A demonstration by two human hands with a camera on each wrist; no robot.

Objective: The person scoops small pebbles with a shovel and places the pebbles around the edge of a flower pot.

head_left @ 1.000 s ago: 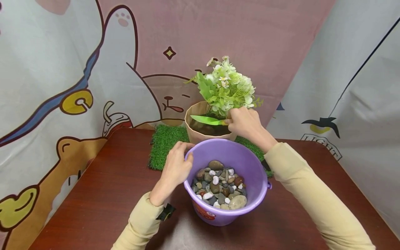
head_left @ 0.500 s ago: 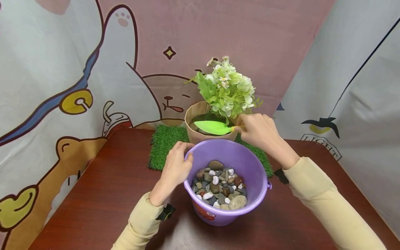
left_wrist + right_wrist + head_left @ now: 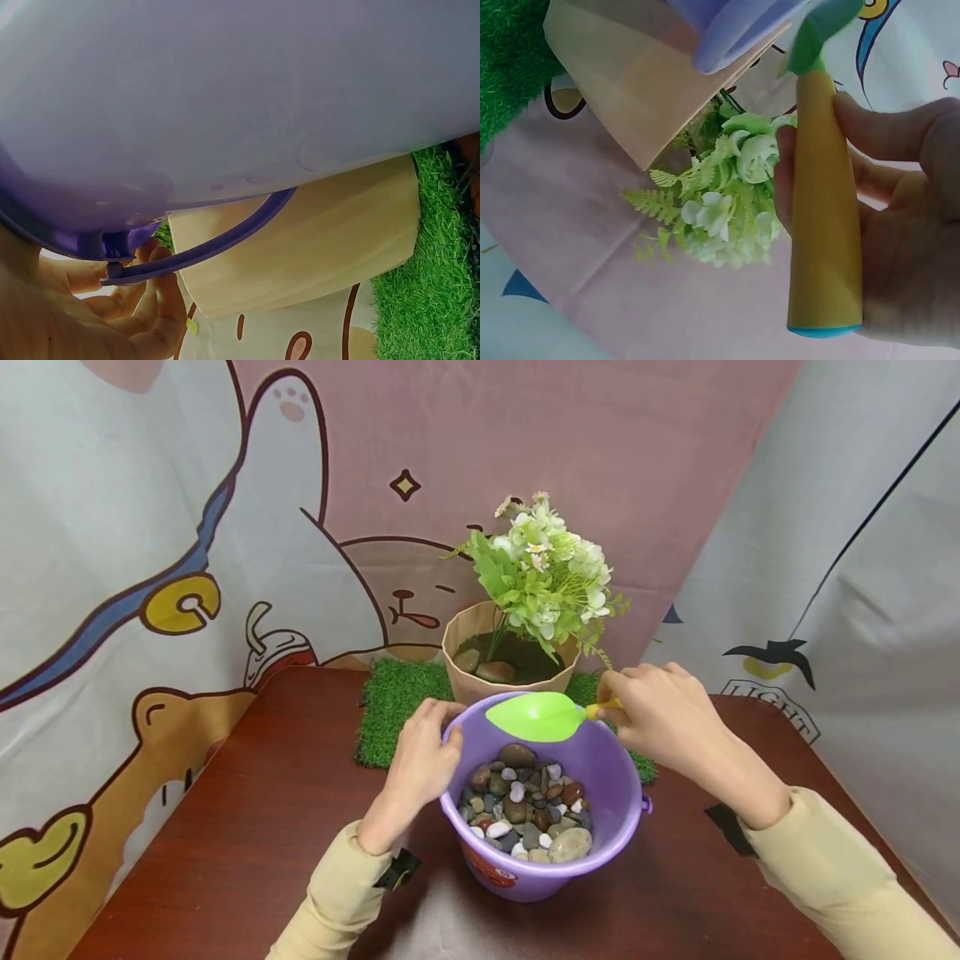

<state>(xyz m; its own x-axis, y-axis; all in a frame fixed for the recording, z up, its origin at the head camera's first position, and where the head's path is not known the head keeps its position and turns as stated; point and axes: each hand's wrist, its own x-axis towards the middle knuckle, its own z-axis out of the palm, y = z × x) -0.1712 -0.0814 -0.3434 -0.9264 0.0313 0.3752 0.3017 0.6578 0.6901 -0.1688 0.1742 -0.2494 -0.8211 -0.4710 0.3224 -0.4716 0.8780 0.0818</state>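
Head view: we saw the left hand [image 3: 420, 756] pinching the bucket [image 3: 611, 789] rim, likely to steady it, right hand [image 3: 667, 714] fingers curled round the shovel [image 3: 534, 718] handle, blade free above the bucket's far edge.

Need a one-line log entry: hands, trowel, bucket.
left hand: holds purple bucket at rim | right hand: grips trowel by yellow handle | trowel: no load visible | bucket: stones

A green-bladed trowel [image 3: 536, 717] hangs over the purple bucket [image 3: 615, 789] of stones [image 3: 525, 810].
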